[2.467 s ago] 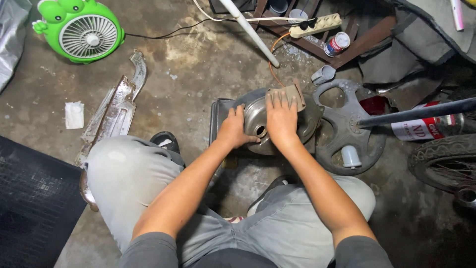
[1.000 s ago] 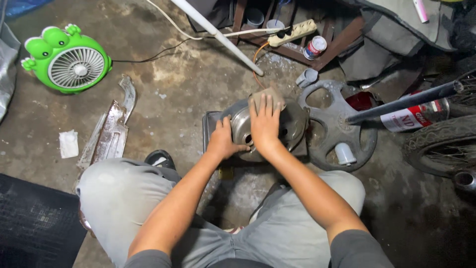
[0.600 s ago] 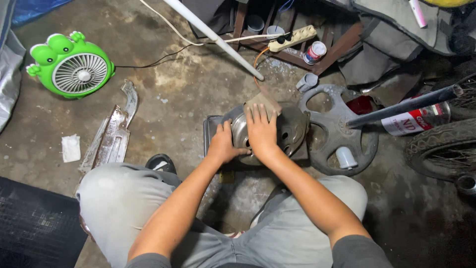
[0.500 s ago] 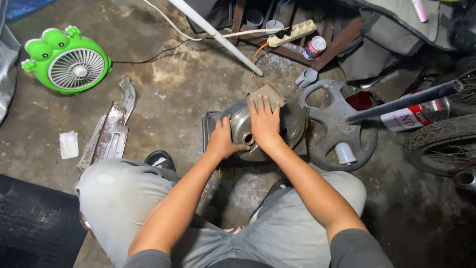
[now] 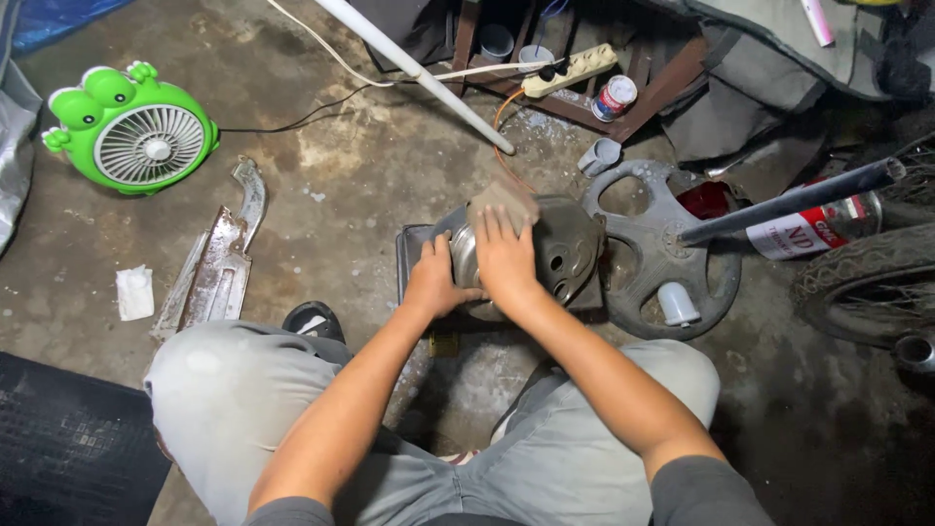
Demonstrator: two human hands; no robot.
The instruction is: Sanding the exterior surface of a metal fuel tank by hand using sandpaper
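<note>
**Hands on the metal cover**

At frame centre, the left hand (image 5: 433,282) grips the edge of the metal cover (image 5: 555,255). The right hand (image 5: 504,255) presses flat a sandpaper piece (image 5: 502,203) on its top. A wheel disc (image 5: 662,253) lies just right.

Your right hand (image 5: 504,255) presses a brown square sanding pad (image 5: 502,203) flat onto the rounded grey metal engine cover (image 5: 565,248). Your left hand (image 5: 433,282) grips the cover's left edge. The cover sits on a dark flat tray (image 5: 409,255) on the concrete floor (image 5: 370,166). Grey spoked wheel disc (image 5: 657,253) just right of it, touching. Green frog-shaped fan (image 5: 131,131) far left, a bent rusty metal strip (image 5: 219,268) near your left knee.
</note>
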